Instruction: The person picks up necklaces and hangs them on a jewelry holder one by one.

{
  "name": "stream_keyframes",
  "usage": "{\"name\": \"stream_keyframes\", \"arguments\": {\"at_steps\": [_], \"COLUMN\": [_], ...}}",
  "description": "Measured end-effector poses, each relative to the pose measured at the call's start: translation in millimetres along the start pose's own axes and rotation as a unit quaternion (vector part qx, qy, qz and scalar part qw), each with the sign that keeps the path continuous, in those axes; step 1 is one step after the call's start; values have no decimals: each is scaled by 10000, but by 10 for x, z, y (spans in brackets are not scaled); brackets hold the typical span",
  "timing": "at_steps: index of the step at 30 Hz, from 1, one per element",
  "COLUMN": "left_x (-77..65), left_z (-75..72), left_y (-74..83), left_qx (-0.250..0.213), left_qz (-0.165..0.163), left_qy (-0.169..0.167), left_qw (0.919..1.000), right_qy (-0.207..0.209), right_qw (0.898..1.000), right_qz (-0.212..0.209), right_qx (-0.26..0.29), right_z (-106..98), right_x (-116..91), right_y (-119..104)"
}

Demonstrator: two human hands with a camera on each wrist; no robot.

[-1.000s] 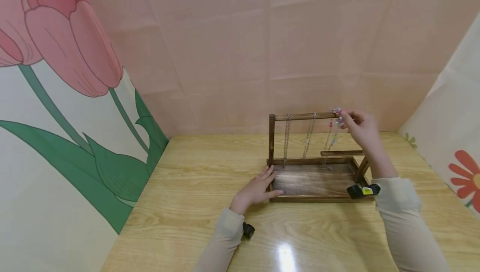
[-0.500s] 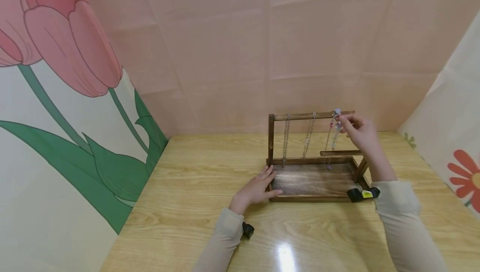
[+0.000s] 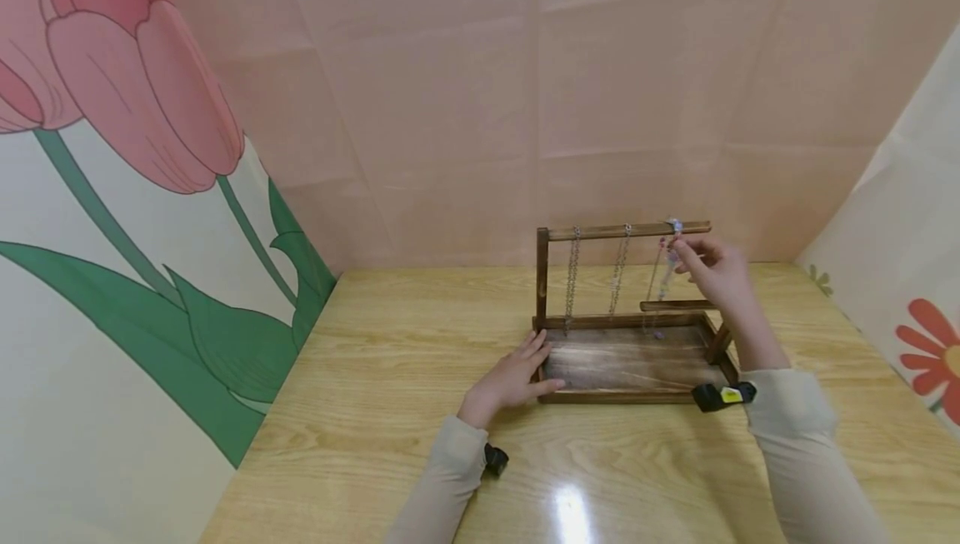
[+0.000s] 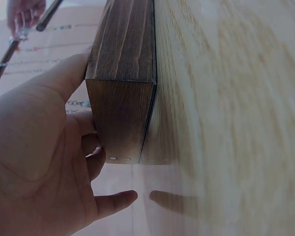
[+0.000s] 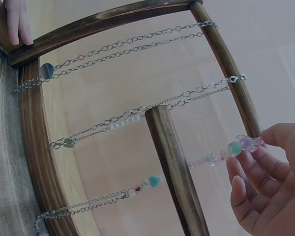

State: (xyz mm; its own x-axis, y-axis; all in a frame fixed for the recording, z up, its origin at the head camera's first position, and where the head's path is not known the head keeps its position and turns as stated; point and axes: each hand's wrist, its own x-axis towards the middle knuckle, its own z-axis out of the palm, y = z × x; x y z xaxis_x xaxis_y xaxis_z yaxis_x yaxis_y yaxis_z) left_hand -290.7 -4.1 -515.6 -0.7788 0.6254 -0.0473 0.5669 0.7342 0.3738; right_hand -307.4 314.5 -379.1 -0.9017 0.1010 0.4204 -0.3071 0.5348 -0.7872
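A dark wooden jewelry stand (image 3: 542,277) with a tray base and two bars stands on the table. My left hand (image 3: 510,377) holds its left end, thumb over the tray rim (image 4: 120,113) and the other fingers against the side. My right hand (image 3: 722,271) pinches a beaded necklace (image 5: 241,146) near the right end of the upper bar (image 3: 592,233). Pastel beads and a chain hang down from there, passing the shorter lower bar (image 5: 177,172). Two silver chain necklaces hang further left: one near the post (image 3: 573,277), the other mid-bar (image 3: 618,269).
The light wood table (image 3: 390,336) carries the stand towards its back right. A pink backdrop (image 3: 450,111) rises behind it, with a tulip-printed sheet (image 3: 150,86) at the left and a flower-printed sheet (image 3: 900,261) at the right.
My right hand has moved slightly down and left from the upper bar, still pinching the beaded necklace. The left hand and the stand have stayed put.
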Motion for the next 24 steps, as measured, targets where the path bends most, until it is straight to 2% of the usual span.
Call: {"name": "stream_keyframes", "arguments": {"at_steps": [5, 11, 18, 24], "left_x": [-10, -10, -21, -25], "left_z": [-12, -13, -14, -30], "left_y": [12, 14, 19, 26], "left_qx": [-3, 43, 66, 62], "left_qz": [-12, -17, 22, 135], "left_qy": [-11, 6, 23, 80], "left_qw": [10000, 10000, 10000, 9999], "right_qy": [-35, -60, -23, 13], "right_qw": [9999, 9993, 9997, 10000], "right_qz": [-10, -120, -141, 22], "right_qx": [111, 350, 207, -60], "right_z": [5, -18, 23, 29], "right_x": [-31, -151, -102, -138], "right_y": [-21, -235, 116, 195]}}
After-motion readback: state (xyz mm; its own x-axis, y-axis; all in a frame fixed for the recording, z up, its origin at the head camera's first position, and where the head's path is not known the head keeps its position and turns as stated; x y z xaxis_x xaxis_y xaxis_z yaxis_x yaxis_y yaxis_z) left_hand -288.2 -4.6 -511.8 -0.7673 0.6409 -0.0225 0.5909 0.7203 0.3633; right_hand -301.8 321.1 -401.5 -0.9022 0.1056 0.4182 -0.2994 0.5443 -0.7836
